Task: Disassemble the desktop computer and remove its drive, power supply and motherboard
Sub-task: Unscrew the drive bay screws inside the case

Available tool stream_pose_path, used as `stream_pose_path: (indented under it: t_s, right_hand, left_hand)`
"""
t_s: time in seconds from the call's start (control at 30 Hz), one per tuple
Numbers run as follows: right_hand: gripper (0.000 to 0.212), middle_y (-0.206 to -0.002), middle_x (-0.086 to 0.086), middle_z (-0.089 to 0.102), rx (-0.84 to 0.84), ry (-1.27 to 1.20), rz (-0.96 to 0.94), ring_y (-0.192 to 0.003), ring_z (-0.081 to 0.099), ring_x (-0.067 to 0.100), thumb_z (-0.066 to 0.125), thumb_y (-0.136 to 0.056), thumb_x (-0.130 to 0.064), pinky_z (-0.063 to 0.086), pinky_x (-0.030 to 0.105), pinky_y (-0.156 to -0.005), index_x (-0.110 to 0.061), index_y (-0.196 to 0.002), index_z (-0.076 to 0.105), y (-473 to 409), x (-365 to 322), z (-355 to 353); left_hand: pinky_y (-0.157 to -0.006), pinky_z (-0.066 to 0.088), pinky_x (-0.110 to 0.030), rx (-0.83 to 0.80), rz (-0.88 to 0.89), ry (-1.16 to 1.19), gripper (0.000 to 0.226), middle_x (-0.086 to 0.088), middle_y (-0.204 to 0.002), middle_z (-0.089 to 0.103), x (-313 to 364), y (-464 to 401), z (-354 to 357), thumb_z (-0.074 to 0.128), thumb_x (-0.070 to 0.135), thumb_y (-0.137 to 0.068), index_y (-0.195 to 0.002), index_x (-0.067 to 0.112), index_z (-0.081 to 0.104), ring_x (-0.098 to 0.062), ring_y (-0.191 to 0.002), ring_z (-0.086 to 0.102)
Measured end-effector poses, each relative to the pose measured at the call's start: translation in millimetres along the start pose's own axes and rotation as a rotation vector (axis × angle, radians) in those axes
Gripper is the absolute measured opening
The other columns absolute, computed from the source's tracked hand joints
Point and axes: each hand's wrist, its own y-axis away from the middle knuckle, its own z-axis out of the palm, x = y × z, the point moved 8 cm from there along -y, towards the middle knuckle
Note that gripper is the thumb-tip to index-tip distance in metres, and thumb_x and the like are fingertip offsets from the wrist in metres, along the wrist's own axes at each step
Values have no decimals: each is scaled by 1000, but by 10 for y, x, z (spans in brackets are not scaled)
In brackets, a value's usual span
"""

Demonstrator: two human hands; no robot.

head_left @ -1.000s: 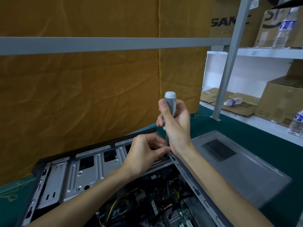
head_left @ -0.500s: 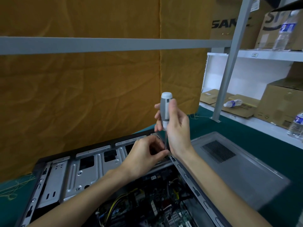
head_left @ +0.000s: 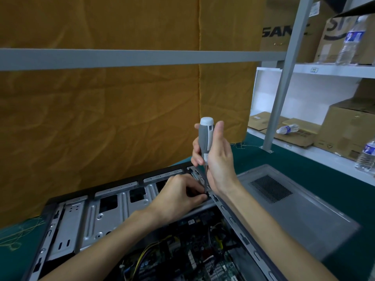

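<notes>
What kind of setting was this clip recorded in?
Probably a workshop or stockroom bench: white shelving stacked with cardboard boxes, green mat, and an opened computer case.

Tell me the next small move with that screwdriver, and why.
Probably keep turning it. The right hand grips the upright screwdriver, its shaft tip down at the edge of the computer case, where the left hand pinches at the tip. The screw itself is hidden, so loosening seems unfinished.

Beyond the fingers I saw an orange cloth [head_left: 121,122] hung behind a grey rail [head_left: 132,56]. To their right stood white shelves [head_left: 332,69] with cardboard boxes [head_left: 349,128] and water bottles [head_left: 350,40].
</notes>
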Motion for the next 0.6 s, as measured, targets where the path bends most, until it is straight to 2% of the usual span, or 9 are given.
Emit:
stream_pose_path:
  t_s: [0.07,0.13,0.23,0.3,0.37,0.43,0.53,0.6]
  right_hand:
    - [66,-70,1,52,-10,16,-14,-48,41,10,59,-82,-67,39,26,-48,-6,-105,49,-6,-14,26]
    - [57,-69,3,55,3,34,-40,-49,44,13,64,-84,-62,41,28,-49,-8,-98,50,-16,-25,15]
    - [62,-72,8,57,10,19,-23,-53,47,18,45,-96,-61,45,31,-52,-3,-93,66,-33,6,1]
    - [67,-74,7,54,-14,-15,-7,-52,45,15,42,-96,-65,43,30,-49,-4,-104,68,-40,18,30]
    - [70,-75,5,52,-25,-6,-23,-49,41,14,57,-87,-69,40,28,-45,-3,-110,56,-41,6,47]
    - [61,-73,4,55,-6,22,-47,-48,43,15,68,-85,-62,39,27,-44,-6,-100,52,-42,-4,16]
    - [62,-74,5,60,8,44,-31,-52,49,17,47,-97,-61,43,29,-47,-2,-94,65,-43,24,-12]
    - [68,-78,7,57,-13,-7,-10,-51,45,15,39,-98,-65,41,29,-46,-3,-103,68,-37,33,18]
  left_hand:
    - [-76,54,-25,17,-6,-5,6,13,-90,66,-3,-1,4,79,32,-86,-87,26,79,-3,-81,63]
    - [-74,52,-21,31,-6,-3,6,14,-88,66,-12,-4,-2,80,32,-85,-85,26,79,-1,-80,63]
    - [-73,49,-14,39,-13,-3,6,16,-88,66,-30,2,-7,80,34,-85,-83,30,77,0,-82,62]
    - [-73,49,-13,42,-19,0,5,17,-89,65,-37,8,1,80,35,-85,-84,31,77,1,-83,62]
    - [-74,50,-15,45,-24,-1,5,17,-89,65,-43,7,7,79,35,-85,-85,31,77,1,-83,63]
    - [-74,50,-15,44,-26,-7,5,17,-89,65,-44,3,12,79,35,-85,-85,30,77,1,-83,63]
    - [-73,50,-15,40,-25,-9,5,17,-90,65,-39,6,13,79,35,-85,-86,30,77,0,-83,63]
    - [-75,53,-19,37,-27,-4,7,16,-91,66,-42,12,18,78,35,-86,-88,29,78,0,-83,63]
